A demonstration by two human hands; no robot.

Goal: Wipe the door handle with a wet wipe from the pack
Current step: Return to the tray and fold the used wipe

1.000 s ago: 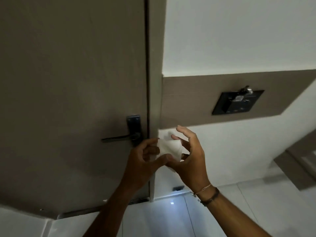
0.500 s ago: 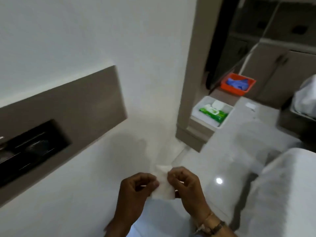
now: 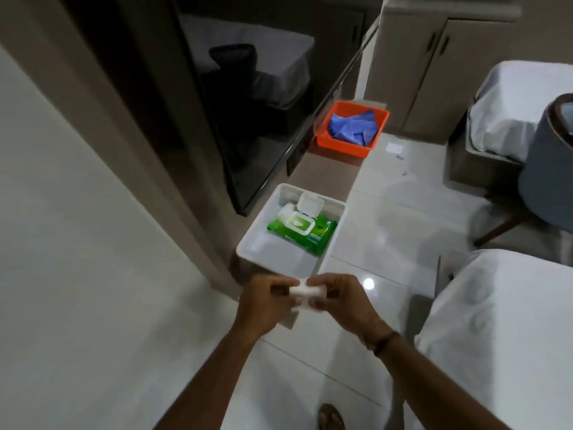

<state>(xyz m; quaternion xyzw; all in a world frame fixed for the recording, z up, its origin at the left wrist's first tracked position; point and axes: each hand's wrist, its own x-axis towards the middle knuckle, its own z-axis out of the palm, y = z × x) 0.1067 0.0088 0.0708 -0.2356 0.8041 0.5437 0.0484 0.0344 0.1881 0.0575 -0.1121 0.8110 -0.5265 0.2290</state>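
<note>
A folded white wet wipe is pinched between my left hand and my right hand, low in the middle of the view. Just beyond my hands a green wet wipe pack lies in a white tray on a low ledge, its white flip lid standing open. The door and its handle are out of view.
An orange tub holding blue cloth stands farther along the ledge. A dark mirror or screen leans on the wall at left. White-covered beds fill the right side, with a grey chair beyond. Glossy floor tiles lie between.
The view has swung away from the door and handle to the ledge with the tray. Both hands have folded the wipe smaller and kept hold of it.
</note>
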